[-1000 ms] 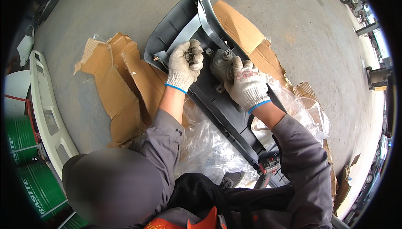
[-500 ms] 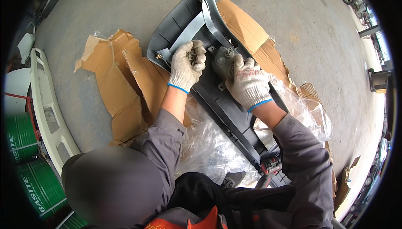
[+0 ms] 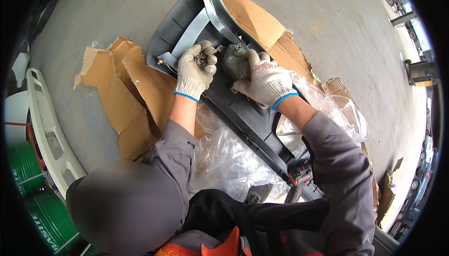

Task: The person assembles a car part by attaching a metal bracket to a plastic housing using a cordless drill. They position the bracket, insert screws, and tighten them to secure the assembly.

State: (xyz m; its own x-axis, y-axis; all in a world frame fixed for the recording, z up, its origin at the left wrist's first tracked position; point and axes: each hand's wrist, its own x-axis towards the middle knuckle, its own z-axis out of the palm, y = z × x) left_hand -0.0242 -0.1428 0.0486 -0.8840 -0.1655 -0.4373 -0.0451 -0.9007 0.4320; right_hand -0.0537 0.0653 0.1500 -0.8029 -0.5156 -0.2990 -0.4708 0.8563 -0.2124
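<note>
A dark grey car bumper (image 3: 164, 29) lies with its inner side up, slanting across the middle of the head view. My left hand (image 3: 191, 79), in a white knitted glove with a blue cuff, curls palm up around several small metal screws (image 3: 201, 61) above the bumper. My right hand (image 3: 269, 82), gloved alike, rests on a grey lamp-like housing (image 3: 231, 59) set against the bumper's inner side. Its fingers bend over the housing's right side, and the thumb reaches out below. The fingertips are partly hidden, so how firmly they grip does not show.
Torn cardboard (image 3: 133, 108) lies left of the bumper, with another cardboard sheet (image 3: 255, 17) behind it. Clear plastic wrap (image 3: 227, 155) bunches up near me. A red-and-black power drill (image 3: 300, 174) rests at the bumper's near end. Farther left stand a cream bumper (image 3: 47, 111) and green drums (image 3: 23, 167).
The whole scene has shifted slightly left in the view. My right thumb now shows, stretched out below the housing. My left hand still cups the screws.
</note>
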